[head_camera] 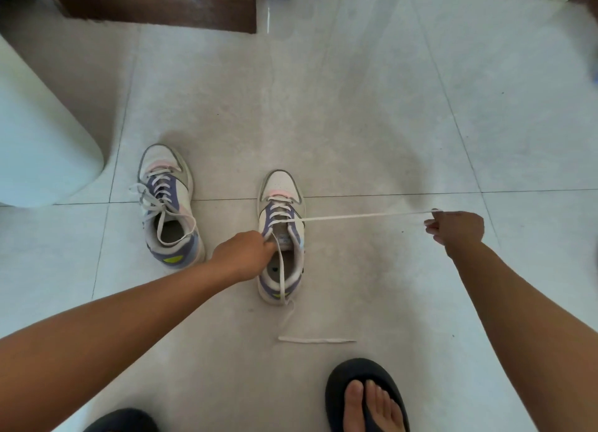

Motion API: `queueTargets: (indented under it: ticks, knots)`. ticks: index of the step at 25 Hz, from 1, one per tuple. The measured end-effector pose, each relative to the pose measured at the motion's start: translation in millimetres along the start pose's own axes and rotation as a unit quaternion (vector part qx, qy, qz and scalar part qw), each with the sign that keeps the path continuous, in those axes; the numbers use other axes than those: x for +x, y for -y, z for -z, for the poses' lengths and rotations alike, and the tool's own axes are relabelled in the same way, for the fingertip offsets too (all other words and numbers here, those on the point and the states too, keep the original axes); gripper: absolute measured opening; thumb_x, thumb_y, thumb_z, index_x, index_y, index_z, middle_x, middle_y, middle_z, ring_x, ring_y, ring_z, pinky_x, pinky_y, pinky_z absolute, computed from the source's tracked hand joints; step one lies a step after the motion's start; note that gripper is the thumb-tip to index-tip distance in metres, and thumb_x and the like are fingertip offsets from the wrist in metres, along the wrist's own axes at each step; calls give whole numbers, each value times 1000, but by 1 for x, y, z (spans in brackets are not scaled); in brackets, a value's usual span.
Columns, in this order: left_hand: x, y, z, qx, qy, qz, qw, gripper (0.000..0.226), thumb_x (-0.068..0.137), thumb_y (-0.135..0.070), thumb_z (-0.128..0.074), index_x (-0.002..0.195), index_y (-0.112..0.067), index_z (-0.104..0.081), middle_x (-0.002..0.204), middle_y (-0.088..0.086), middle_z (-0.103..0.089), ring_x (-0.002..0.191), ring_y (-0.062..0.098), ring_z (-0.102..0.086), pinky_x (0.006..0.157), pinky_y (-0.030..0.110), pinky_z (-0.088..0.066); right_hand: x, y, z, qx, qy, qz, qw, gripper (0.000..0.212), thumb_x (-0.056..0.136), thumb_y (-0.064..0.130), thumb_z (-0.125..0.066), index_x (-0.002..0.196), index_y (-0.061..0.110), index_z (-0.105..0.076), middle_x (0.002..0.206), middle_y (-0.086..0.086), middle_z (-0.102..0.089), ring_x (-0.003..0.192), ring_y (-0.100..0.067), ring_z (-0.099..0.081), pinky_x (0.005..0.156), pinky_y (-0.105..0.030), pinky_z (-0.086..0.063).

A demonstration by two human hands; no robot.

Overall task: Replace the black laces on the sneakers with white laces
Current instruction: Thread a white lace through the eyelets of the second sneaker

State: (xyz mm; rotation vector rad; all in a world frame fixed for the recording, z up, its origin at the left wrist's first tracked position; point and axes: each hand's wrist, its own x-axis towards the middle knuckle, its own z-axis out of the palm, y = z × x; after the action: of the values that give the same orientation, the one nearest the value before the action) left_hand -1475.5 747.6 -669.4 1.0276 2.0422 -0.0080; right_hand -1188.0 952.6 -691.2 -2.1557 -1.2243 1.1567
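Head view looks down on a pale tiled floor point(356, 108) where two sneakers stand toes away from the person. The near sneaker point(281, 234) sits in the middle, threaded partway with a white lace point(362, 216). The left hand point(244, 253) curls around the shoe's collar and tongue, holding it in place. The right hand point(456, 228), well off to the right, pinches one end of the lace, which runs taut from the upper eyelets to the fingers. The lace's other end trails down across the shoe opening, over the heel and onto the floor, ending in a flat stretch near the person's foot.

The second sneaker point(170, 205) stands apart to the left, laced in white with loose loops draped over its opening. A pale rounded bin point(38, 140), or something like it, sits beside it at the left edge; its shape is too cropped to be sure. A brown cabinet point(161, 4) stands at the top. A foot in a dark sandal point(365, 396) rests at the bottom right.
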Motion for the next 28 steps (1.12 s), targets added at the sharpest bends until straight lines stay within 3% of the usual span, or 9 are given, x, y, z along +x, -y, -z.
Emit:
queueTargets:
  ticks: [2, 4, 6, 10, 14, 17, 19, 23, 28]
  knots:
    - [0, 6, 2, -6, -3, 4, 1000, 28, 98, -36, -34, 90, -13, -47, 92, 7, -50, 84, 24, -48, 73, 29, -36, 5, -3, 11, 79, 16, -78, 994, 16, 90, 12, -56, 73, 9, -57, 71, -9, -65, 40, -7, -51, 40, -15, -39]
    - [1, 10, 4, -18, -4, 10, 1000, 28, 98, -36, -35, 89, -12, -48, 92, 8, -51, 84, 25, -49, 73, 29, -35, 7, -5, 18, 160, 21, -142, 977, 14, 93, 9, -54, 79, 10, -55, 49, -3, -61, 39, -6, -53, 40, -14, -44]
    - [2, 12, 4, -26, -4, 13, 1000, 28, 98, -35, -35, 88, -12, -48, 91, 8, -51, 83, 25, -48, 72, 28, -35, 8, -10, 21, 181, 9, -169, 969, 16, 93, 12, -56, 77, 12, -55, 40, -1, -59, 33, -6, -54, 34, -11, -40]
    - [4, 13, 4, -40, 1, 12, 999, 29, 98, -35, -36, 90, -11, -50, 97, 12, -56, 84, 25, -49, 72, 28, -35, -6, -14, 3, 195, 49, -244, 949, 19, 95, 11, -54, 77, 4, -52, 64, -12, -61, 29, -7, -53, 30, -12, -38]
    - [0, 10, 7, -19, -1, 12, 1000, 41, 96, -46, -37, 112, -10, -50, 106, 8, -57, 87, 23, -50, 74, 30, -38, -48, -4, -45, 208, 177, -282, 920, 12, 91, -5, -53, 80, -1, -53, 65, -15, -59, 63, -20, -57, 37, -21, -50]
    - [-5, 6, 20, -2, -90, -24, 996, 39, 94, -46, -42, 119, -16, -42, 100, 3, -55, 90, 23, -54, 71, 31, -37, -80, 19, -79, 206, 264, -246, 910, 14, 89, -10, -53, 81, 2, -52, 76, -11, -56, 69, -18, -54, 46, -22, -55]
    - [-3, 5, 25, -18, -149, -67, 986, 26, 94, -38, -46, 112, -20, -50, 98, 1, -57, 86, 21, -53, 68, 30, -35, -101, 38, -97, 214, 317, -182, 906, 16, 87, -11, -54, 87, 4, -52, 78, -11, -58, 70, -19, -57, 53, -22, -57]
    - [11, 3, 17, -36, -141, -98, 985, 21, 91, -29, -51, 103, -21, -66, 107, 3, -54, 93, 20, -54, 74, 28, -41, -131, 59, -121, 157, 352, -28, 922, 23, 82, -13, -61, 90, 7, -53, 77, -12, -61, 69, -19, -61, 66, -25, -57]
    - [20, 1, 13, -46, -135, -86, 986, 23, 90, -27, -53, 103, -19, -70, 111, 6, -54, 98, 24, -56, 81, 33, -46, -135, 64, -135, 130, 341, -6, 931, 24, 79, -13, -63, 88, 7, -54, 78, -13, -61, 70, -20, -62, 66, -25, -57]
